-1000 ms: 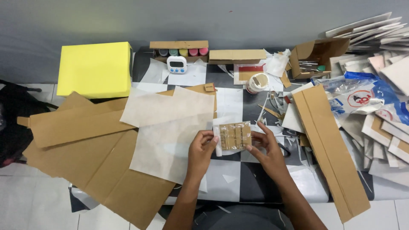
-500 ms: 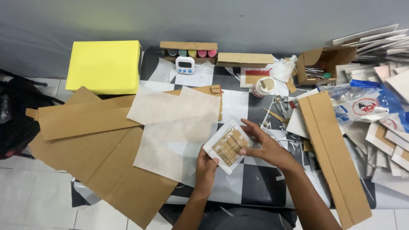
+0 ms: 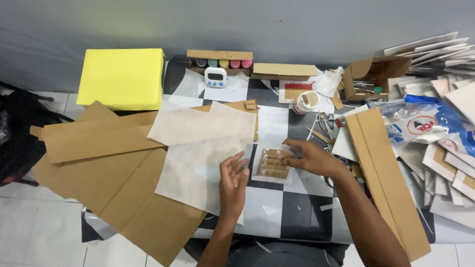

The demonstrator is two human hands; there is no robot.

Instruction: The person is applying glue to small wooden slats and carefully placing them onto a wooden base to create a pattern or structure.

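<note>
Fingers of the right hand (image 3: 311, 159) pinned the clear packet (image 3: 271, 163), left hand (image 3: 234, 178) hung released, so it might slide.

A clear square packet (image 3: 271, 163) with brown contents lies near the middle. Far back stands a small white timer (image 3: 215, 76) with a grey screen. At right lies a blue-and-white bag (image 3: 420, 123) bearing a red ring.
</note>
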